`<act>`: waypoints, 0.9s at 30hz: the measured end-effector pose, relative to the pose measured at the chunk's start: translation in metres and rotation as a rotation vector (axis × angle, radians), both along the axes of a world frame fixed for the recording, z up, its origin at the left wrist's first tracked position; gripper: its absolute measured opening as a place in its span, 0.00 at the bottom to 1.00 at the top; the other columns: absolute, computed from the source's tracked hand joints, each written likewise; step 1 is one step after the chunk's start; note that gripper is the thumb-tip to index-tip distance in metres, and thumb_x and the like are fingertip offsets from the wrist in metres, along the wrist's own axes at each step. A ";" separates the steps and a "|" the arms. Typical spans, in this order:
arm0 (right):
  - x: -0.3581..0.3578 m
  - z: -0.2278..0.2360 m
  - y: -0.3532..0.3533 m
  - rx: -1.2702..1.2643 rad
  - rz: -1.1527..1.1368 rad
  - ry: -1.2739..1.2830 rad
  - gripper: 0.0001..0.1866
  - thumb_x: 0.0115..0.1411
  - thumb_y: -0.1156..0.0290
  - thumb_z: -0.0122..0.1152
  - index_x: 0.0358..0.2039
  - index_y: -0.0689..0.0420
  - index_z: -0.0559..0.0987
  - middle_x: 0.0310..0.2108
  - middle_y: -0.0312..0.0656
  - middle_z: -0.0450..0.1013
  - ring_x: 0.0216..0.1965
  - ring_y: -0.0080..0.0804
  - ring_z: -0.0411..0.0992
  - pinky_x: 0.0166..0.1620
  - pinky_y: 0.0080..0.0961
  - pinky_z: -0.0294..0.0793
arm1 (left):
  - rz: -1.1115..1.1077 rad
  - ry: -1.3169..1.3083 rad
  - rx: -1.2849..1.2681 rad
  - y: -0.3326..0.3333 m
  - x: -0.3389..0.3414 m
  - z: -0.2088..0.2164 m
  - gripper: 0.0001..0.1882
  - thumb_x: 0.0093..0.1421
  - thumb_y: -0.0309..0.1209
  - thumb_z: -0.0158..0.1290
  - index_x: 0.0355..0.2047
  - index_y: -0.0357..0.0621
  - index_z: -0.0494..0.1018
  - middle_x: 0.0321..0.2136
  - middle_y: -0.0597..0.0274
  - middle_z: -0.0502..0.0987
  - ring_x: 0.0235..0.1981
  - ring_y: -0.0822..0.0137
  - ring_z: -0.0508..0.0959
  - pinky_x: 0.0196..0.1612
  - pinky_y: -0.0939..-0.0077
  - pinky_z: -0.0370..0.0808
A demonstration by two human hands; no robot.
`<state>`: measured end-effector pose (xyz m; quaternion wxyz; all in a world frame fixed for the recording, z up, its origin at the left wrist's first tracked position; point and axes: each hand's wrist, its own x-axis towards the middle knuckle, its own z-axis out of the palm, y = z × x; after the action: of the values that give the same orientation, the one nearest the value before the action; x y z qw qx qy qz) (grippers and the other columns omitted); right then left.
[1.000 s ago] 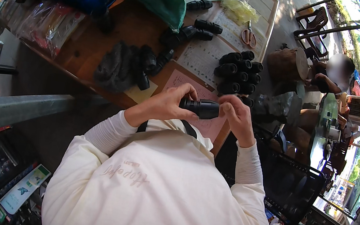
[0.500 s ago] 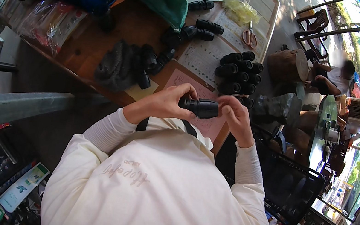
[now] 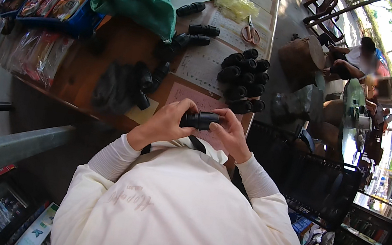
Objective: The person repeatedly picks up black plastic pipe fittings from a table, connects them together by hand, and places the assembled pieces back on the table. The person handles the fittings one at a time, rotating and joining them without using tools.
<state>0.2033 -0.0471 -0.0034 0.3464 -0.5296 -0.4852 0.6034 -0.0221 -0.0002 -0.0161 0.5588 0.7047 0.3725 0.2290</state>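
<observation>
A black ribbed plastic pipe coupling lies sideways between my two hands, just in front of my chest. My left hand is wrapped round its left end. At the other end the fingers and thumb of my right hand close on the coupling. Beneath them a pink sheet of paper lies at the table's near edge. Several more black couplings stand grouped to the right. Others lie loose further off, such as one coupling near the middle. A dark grey cloth sits on the left beside several couplings.
A green sack drapes over the far part of the wooden table. Scissors and a crumpled yellow plastic bag lie at the far right. Packets fill a blue crate. A metal rail runs at left; a black chair stands right.
My right hand has come in from beside the coupling's right end and now grips it. The whole view has shifted, so the table appears further left.
</observation>
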 end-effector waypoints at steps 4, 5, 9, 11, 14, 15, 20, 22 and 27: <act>0.009 -0.001 0.010 0.150 0.010 -0.408 0.18 0.56 0.70 0.66 0.46 0.59 0.73 0.34 0.38 0.75 0.39 0.20 0.72 0.45 0.18 0.72 | -0.056 -0.063 0.097 0.014 0.012 -0.027 0.31 0.47 0.30 0.65 0.50 0.39 0.66 0.44 0.47 0.74 0.46 0.52 0.75 0.50 0.63 0.71; 0.011 0.008 0.019 0.201 0.017 -0.518 0.18 0.53 0.69 0.68 0.43 0.58 0.76 0.30 0.39 0.75 0.35 0.24 0.73 0.40 0.20 0.73 | -0.071 -0.106 0.106 0.020 0.016 -0.038 0.32 0.47 0.30 0.65 0.52 0.40 0.65 0.46 0.47 0.73 0.48 0.52 0.75 0.52 0.63 0.71; 0.031 0.016 0.055 0.624 -0.013 -0.943 0.20 0.49 0.60 0.69 0.42 0.53 0.78 0.29 0.39 0.77 0.36 0.39 0.72 0.46 0.34 0.66 | 0.101 -0.084 0.158 0.062 0.039 -0.083 0.41 0.50 0.34 0.63 0.62 0.42 0.59 0.54 0.47 0.68 0.53 0.52 0.71 0.57 0.62 0.68; 0.042 0.019 0.071 0.636 -0.022 -0.977 0.20 0.51 0.59 0.69 0.42 0.53 0.78 0.28 0.39 0.76 0.35 0.38 0.73 0.44 0.34 0.67 | 0.162 -0.092 -0.013 0.092 0.051 -0.107 0.43 0.49 0.35 0.64 0.63 0.42 0.57 0.56 0.45 0.66 0.55 0.50 0.69 0.58 0.62 0.66; 0.063 0.033 0.098 0.615 -0.121 -0.830 0.20 0.51 0.58 0.70 0.41 0.54 0.78 0.25 0.41 0.75 0.30 0.36 0.73 0.38 0.32 0.70 | 0.150 0.059 -0.046 0.124 0.076 -0.123 0.46 0.48 0.36 0.65 0.64 0.42 0.54 0.58 0.44 0.64 0.58 0.47 0.66 0.60 0.60 0.65; 0.065 0.042 0.110 0.636 -0.174 -0.804 0.20 0.51 0.57 0.70 0.42 0.53 0.78 0.25 0.41 0.75 0.30 0.37 0.73 0.39 0.33 0.70 | 0.130 0.144 -0.022 0.128 0.085 -0.126 0.48 0.47 0.37 0.65 0.65 0.42 0.53 0.58 0.43 0.63 0.58 0.46 0.65 0.60 0.60 0.64; 0.075 0.052 0.188 0.711 -0.235 -1.035 0.20 0.52 0.55 0.66 0.43 0.49 0.79 0.33 0.41 0.77 0.40 0.39 0.74 0.46 0.36 0.68 | 0.191 0.300 0.216 0.129 0.130 -0.140 0.56 0.43 0.39 0.68 0.67 0.39 0.47 0.58 0.42 0.63 0.58 0.41 0.64 0.60 0.56 0.63; 0.081 0.026 0.219 0.714 -0.184 -1.146 0.21 0.53 0.53 0.65 0.44 0.48 0.79 0.38 0.41 0.78 0.46 0.40 0.72 0.51 0.37 0.66 | 0.234 0.280 0.277 0.132 0.142 -0.159 0.57 0.43 0.39 0.68 0.67 0.38 0.46 0.58 0.40 0.62 0.58 0.40 0.63 0.60 0.55 0.63; 0.093 -0.026 0.262 0.436 0.121 -1.348 0.24 0.49 0.50 0.66 0.47 0.42 0.80 0.47 0.41 0.76 0.55 0.44 0.67 0.57 0.45 0.59 | 0.229 0.270 0.241 0.137 0.153 -0.165 0.56 0.44 0.36 0.67 0.66 0.31 0.44 0.56 0.37 0.64 0.54 0.39 0.67 0.56 0.54 0.66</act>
<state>0.2964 0.2145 -0.0293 0.0348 -0.6782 -0.7322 0.0518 0.1305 0.1367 -0.1807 0.3859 0.7438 0.4914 0.2375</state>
